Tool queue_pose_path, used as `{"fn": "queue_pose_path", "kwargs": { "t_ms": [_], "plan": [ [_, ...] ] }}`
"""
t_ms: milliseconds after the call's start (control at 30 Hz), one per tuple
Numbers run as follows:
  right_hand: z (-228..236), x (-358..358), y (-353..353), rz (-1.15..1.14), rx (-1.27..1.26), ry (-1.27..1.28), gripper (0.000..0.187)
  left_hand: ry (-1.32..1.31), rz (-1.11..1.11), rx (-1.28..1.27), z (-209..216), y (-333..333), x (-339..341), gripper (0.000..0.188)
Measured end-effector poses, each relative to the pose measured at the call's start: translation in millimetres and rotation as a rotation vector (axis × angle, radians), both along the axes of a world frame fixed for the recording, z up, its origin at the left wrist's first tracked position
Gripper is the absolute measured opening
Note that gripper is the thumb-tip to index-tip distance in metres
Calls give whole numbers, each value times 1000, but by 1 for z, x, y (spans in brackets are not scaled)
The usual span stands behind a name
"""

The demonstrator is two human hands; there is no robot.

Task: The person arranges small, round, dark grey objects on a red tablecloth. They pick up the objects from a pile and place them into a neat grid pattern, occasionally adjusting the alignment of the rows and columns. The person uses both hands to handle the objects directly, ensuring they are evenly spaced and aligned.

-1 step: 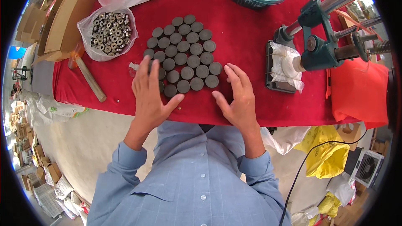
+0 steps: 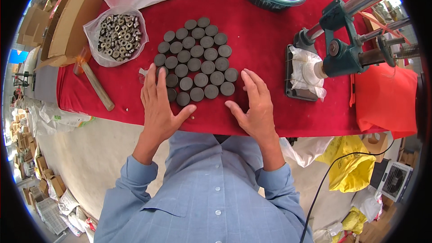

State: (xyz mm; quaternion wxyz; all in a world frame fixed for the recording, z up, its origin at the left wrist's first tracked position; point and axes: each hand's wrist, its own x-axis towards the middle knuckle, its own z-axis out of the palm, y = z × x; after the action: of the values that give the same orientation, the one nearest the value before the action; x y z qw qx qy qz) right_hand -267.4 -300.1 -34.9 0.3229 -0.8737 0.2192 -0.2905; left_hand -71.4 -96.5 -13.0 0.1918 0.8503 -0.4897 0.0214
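Observation:
Several dark grey round discs [image 2: 196, 51] lie flat in a close cluster on the red cloth, at the middle of the table. My left hand [image 2: 160, 105] rests at the cluster's near left edge, open, its fingertips beside the outer discs and partly hiding one or two. At the near right edge my right hand [image 2: 255, 103] is open too, thumb and fingers apart, its fingertips close to the rightmost disc. Neither hand holds anything. Whether the left fingertips touch a disc I cannot tell.
A plastic bag of small metal rings [image 2: 119, 38] and a hammer [image 2: 97, 85] lie left, by a cardboard box [image 2: 74, 22]. A teal basin [image 2: 274, 2] of black parts stands at the back. On the right are a green hand press [image 2: 335, 47] and red bag [image 2: 387, 99].
My left hand has shifted slightly left, uncovering more of the discs at the cluster's left edge. The right hand is almost unmoved.

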Motion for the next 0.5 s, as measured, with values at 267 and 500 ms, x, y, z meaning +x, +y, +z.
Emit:
{"fn": "queue_pose_path", "kwargs": {
  "t_ms": [267, 500],
  "plan": [
    [5, 37, -2, 41, 28, 47, 89, 5, 55, 27, -20, -15, 13, 130],
    [10, 42, -9, -14, 125, 45, 82, -10, 96, 17, -18, -24, 15, 118]
  ]
}}
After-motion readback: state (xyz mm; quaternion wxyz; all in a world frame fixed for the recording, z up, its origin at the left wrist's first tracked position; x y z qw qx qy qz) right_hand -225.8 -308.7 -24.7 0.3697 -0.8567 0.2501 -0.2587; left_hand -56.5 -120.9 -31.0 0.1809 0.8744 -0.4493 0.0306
